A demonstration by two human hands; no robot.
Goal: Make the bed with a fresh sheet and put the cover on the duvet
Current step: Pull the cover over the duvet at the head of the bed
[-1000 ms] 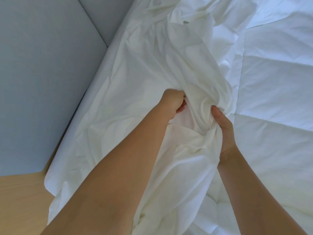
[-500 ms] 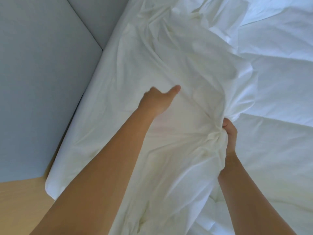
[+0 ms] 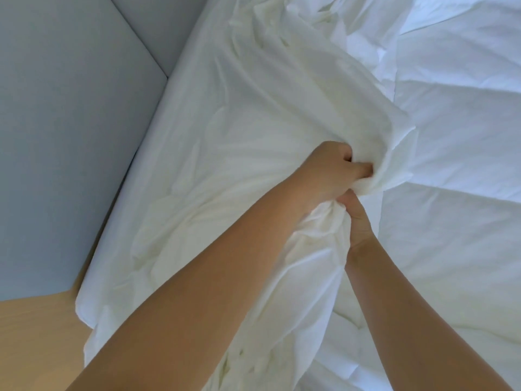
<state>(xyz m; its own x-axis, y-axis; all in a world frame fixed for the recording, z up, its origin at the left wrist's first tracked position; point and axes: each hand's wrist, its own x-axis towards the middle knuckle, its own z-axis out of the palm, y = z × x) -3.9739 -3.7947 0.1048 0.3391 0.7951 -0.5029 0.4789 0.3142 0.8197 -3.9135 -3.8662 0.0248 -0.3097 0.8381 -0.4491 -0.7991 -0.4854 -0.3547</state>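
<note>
A cream-white duvet cover (image 3: 239,142) lies rumpled over the left half of the bed. To its right a whiter quilted duvet (image 3: 456,153) lies spread out. My left hand (image 3: 329,167) is clenched on a gathered fold of the cover near the bed's middle. Just below it, my right hand (image 3: 356,218) grips the same bunched cloth, and the two hands touch. The cover's lower part hangs down between my forearms and spills over the bed's near edge.
A grey padded wall panel (image 3: 64,131) runs along the bed's left side, with a seam angling toward the corner. Light wooden floor (image 3: 36,342) shows at the lower left. The mattress edge (image 3: 121,221) sits tight against the panel.
My left hand, open and reaching over the cover half a second ago, has come back right and closed on the cloth above my right hand. My right hand kept its grip.
</note>
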